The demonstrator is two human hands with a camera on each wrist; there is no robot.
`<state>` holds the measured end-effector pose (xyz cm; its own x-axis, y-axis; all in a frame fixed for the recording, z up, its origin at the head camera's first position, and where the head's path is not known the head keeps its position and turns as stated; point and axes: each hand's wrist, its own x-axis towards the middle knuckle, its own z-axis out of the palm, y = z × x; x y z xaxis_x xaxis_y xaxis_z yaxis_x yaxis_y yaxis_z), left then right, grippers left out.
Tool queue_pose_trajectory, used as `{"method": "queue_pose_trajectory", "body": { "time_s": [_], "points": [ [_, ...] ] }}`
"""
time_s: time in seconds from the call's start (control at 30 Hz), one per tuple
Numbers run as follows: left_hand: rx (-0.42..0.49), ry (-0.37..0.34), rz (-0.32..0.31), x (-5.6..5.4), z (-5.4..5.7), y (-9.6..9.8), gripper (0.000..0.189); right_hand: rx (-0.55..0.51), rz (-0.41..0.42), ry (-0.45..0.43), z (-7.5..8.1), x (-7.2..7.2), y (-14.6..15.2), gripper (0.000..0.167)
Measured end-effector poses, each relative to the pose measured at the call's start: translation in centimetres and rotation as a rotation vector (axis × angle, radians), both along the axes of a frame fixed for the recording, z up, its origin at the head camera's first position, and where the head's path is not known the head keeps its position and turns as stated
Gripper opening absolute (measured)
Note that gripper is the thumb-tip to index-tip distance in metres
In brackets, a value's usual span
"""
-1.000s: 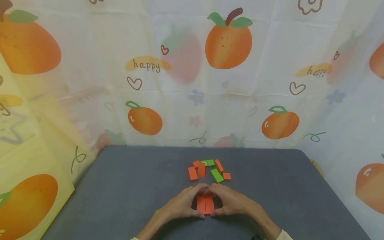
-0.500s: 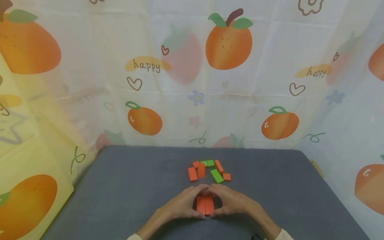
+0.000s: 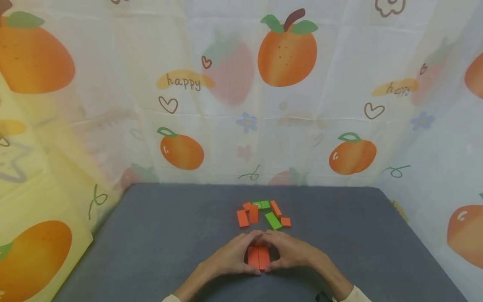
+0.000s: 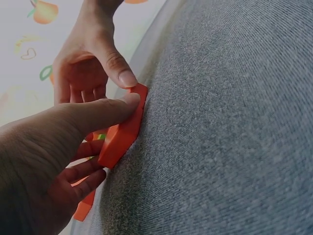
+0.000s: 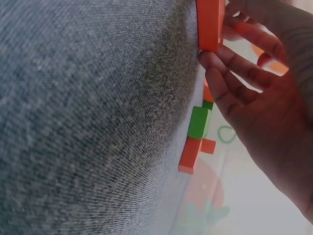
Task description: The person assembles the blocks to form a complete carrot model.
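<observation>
Two orange-red rectangular blocks lie side by side on the dark grey table, long sides touching: a left block (image 3: 253, 257) and a right block (image 3: 263, 257). My left hand (image 3: 231, 255) curls around the left one, thumb at its near end and fingers at the far end. Mirroring it, my right hand (image 3: 289, 251) grips the right block. The fingertips of both hands meet behind the pair and hide its far end. In the left wrist view, the thumb presses the end of the orange block (image 4: 122, 134). The right wrist view shows fingers against an orange block (image 5: 209, 27).
Beyond the hands lies a loose group of blocks, among them an orange block (image 3: 242, 219), a green block (image 3: 273, 220) and a small orange block (image 3: 285, 222). The grey table (image 3: 170, 222) ends at a fruit-printed curtain (image 3: 294, 147) behind it and at both sides.
</observation>
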<state>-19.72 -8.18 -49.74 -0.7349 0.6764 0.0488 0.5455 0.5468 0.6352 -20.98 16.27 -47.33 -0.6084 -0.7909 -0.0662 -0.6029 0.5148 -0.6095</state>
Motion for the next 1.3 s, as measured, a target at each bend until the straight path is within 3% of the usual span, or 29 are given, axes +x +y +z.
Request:
{"method": "queue_pose_trajectory", "body": {
  "time_s": [0.4,0.57,0.63,0.8,0.87,1.0,1.3],
  "points": [
    [0.002,-0.014,0.016,-0.1,-0.1,0.0,0.086,0.016,0.020,0.004,0.3,-0.3,-0.1,0.056],
    [-0.002,0.012,0.014,0.0,-0.2,-0.1,0.093,0.050,0.019,-0.009,1.7,-1.1,0.3,0.047],
    [-0.002,0.015,0.021,0.0,-0.2,0.0,0.097,0.078,0.002,0.051,2.6,-1.7,0.4,0.037],
    [-0.028,0.047,0.027,0.0,-0.2,0.2,0.095,0.173,-0.063,0.360,4.4,-4.0,0.7,0.021],
    [-0.035,0.055,0.022,0.1,-0.2,0.2,0.091,0.200,-0.079,0.463,4.8,-5.1,0.8,0.024],
    [-0.039,0.041,0.015,0.2,-0.1,0.4,0.085,0.260,-0.085,0.551,5.0,-7.2,0.8,0.031],
    [-0.048,0.043,0.027,0.3,-0.2,0.5,0.080,0.438,-0.126,0.370,3.9,-9.2,-0.5,0.045]
  ]
}}
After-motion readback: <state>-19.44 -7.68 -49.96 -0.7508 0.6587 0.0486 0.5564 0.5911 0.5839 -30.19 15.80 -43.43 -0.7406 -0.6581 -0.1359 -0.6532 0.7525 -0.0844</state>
